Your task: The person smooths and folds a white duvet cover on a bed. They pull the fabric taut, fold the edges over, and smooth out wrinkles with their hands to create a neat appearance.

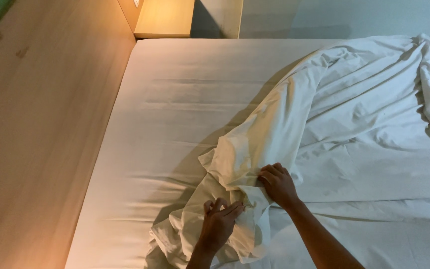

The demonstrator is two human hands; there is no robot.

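Both hands (pixel 247 201) gripping bunched white sheet (pixel 255 144) on mattress (pixel 175 99).

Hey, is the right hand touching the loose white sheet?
Touching. The head view shows the right hand with its fingers curled into the bunched sheet, pinching a fold with no gap.

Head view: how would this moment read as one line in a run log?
left hand: pinching white sheet | right hand: gripping same sheet's fold | sheet: bunched, lying on mattress | wooden panel: beside the bed
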